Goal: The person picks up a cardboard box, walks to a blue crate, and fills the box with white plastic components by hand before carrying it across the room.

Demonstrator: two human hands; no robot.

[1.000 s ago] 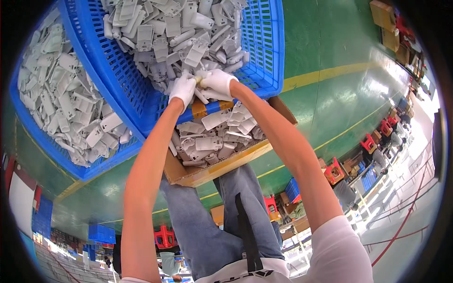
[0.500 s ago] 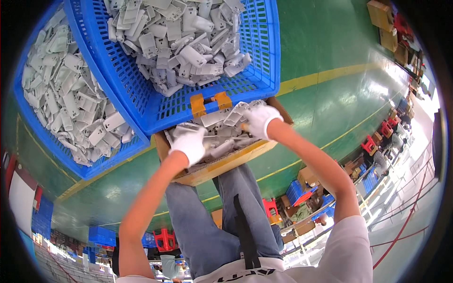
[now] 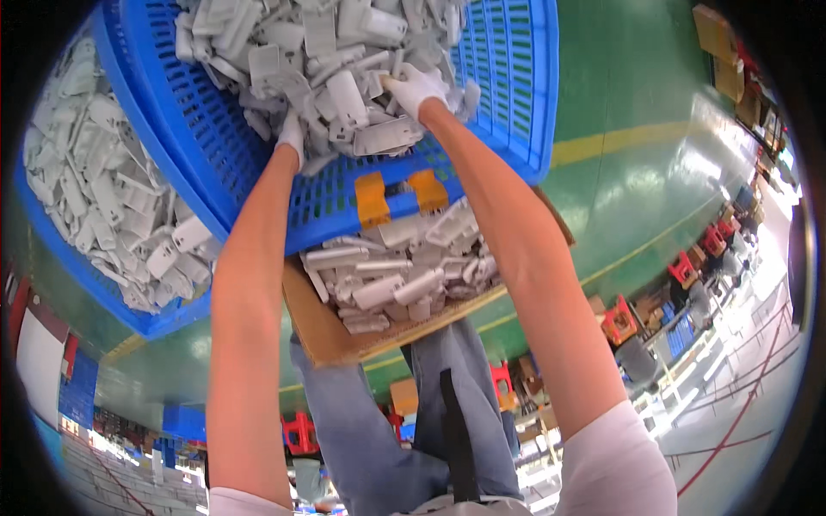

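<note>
Head view: both gloved hands [image 3: 353,112] clutch grey plastic parts [image 3: 344,69] inside blue crate [image 3: 516,95].

Worker's clothing, seen from above
White gloves on left hand [image 3: 292,133] and right hand [image 3: 416,86]; white short sleeves; blue jeans; dark strap.

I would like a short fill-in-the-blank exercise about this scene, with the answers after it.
1. Both gloved hands, left hand and right hand, reach into a crate of ____ colour.
2. The crate is full of ____ plastic parts.
3. A cardboard tray of the same parts rests on the person's ____.
4. The floor is green with a ____ line.

Missing words: blue; grey; lap; yellow
</note>
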